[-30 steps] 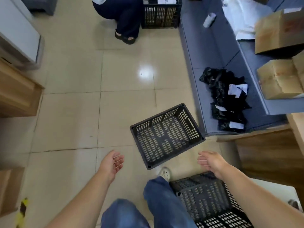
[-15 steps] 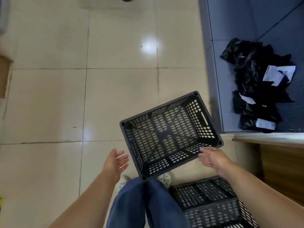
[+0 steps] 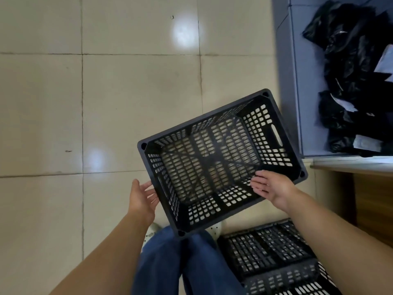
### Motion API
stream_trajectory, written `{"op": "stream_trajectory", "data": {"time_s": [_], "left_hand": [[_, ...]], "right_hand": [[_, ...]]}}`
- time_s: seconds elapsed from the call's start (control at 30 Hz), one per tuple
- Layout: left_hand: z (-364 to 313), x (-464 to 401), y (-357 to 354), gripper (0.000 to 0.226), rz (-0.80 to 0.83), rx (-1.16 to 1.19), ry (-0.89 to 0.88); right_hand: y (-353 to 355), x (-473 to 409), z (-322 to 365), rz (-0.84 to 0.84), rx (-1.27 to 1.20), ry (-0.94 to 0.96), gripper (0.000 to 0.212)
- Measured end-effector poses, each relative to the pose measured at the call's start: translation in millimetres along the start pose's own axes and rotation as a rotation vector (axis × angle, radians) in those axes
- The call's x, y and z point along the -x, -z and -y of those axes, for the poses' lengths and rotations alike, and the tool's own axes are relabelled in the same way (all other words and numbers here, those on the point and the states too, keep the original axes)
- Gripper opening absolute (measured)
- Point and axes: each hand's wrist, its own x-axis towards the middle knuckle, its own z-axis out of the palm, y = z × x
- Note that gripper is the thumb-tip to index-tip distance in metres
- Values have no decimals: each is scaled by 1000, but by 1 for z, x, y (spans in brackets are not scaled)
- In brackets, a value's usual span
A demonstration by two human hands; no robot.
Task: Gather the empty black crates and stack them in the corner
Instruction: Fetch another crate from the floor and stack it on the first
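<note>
An empty black perforated crate point(image 3: 221, 160) sits askew on the tiled floor just in front of my feet. My left hand point(image 3: 142, 196) is at its left short wall, fingers spread and touching or nearly touching the wall beside the handle slot. My right hand point(image 3: 270, 186) lies over the crate's near rim at the right, palm open, fingers pointing into the crate. Neither hand is closed around the crate. More black crates point(image 3: 268, 254) lie at the bottom right by my right leg, partly hidden by my forearm.
A blue-grey mat point(image 3: 297, 86) at the right carries a pile of black plastic bags point(image 3: 353, 81) with white labels. A wooden piece of furniture point(image 3: 365, 192) stands at the right edge. Beige floor tiles point(image 3: 85, 103) spread to the left and ahead.
I have bent closer over the crate, so it looks larger. Both hands have moved in from short of it to its left wall and near right rim.
</note>
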Motion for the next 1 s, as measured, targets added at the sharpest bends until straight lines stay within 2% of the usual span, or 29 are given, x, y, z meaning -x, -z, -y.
{"op": "stream_trajectory", "data": {"time_s": [0.23,0.5,0.77,0.87,1.0], "left_hand": [[-25,-7,2,60,27,73,-54],[-87,-20,22,71,-62,86,-165],[-128,-30,61,61,-83,75,-248],[-129,-30,69,64,-74,73,-253],[-127,-31,74,67,-54,94,-233]], "right_hand": [[3,-2,12,3,-152,-16,37],[3,-8,32,-49,-112,75,37],[-20,-29,48,-126,36,241,36],[-37,-32,54,-107,23,240,36],[-49,-32,59,-5,-71,156,61]]}}
